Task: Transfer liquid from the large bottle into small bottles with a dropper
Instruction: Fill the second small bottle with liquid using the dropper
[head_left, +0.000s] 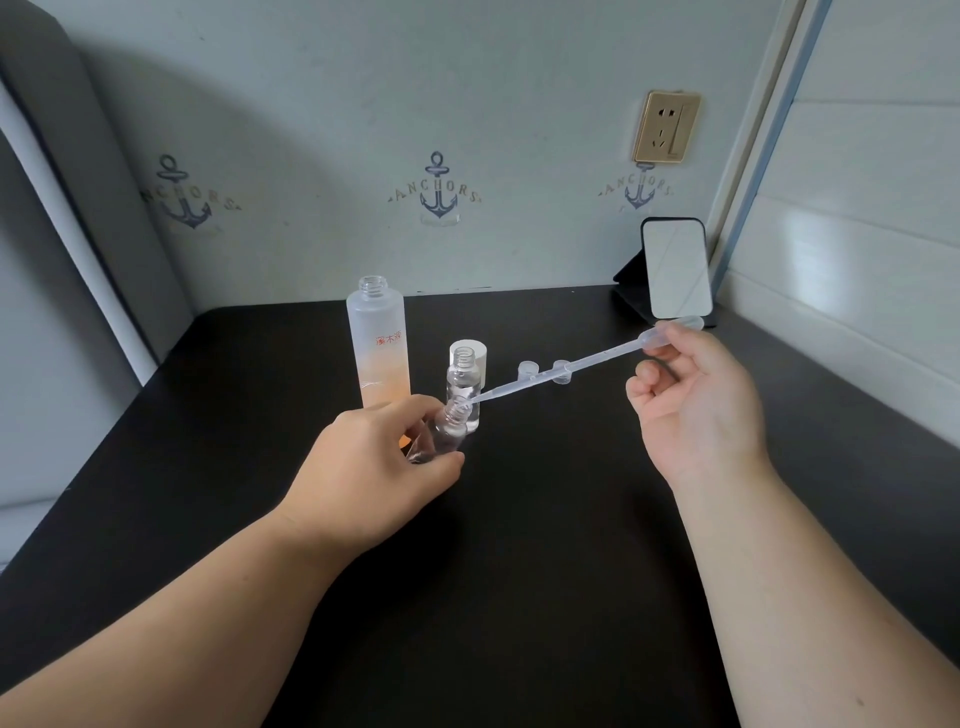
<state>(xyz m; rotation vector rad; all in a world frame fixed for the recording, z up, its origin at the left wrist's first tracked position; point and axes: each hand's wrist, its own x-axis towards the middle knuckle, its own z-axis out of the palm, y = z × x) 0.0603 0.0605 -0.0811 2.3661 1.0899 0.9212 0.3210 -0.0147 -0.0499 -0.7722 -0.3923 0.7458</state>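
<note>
Furthest left of the task's things, the large bottle (381, 345) stands upright and uncapped on the dark table (545, 519), frosted above and orange below, just behind your left hand (371, 470).

That left hand has its fingers and thumb curled round a small clear bottle (441, 431), holding it tilted so that its open neck leans up and to the right. A second small bottle (464, 387) stands upright and open just behind it, with a white cap (475, 351) behind that one.

The dropper (566, 368) is what the coming move turns on. Its long axis runs on a slant, from the tip low on the left, at the mouth of the tilted bottle, up to the bulb on the right. Whether the tip is just inside the neck or only at its rim is hard to tell. Two small clear caps (543, 370) lie on the table behind the stem.

Your right hand (693, 402) pinches the bulb end between thumb and forefinger, the other fingers curled into the palm. It looks as though you are emptying the dropper, so keep the neck lined up with the stem, or the liquid may miss the bottle.

At far right, a small mirror (675, 270) leans by the wall.
</note>
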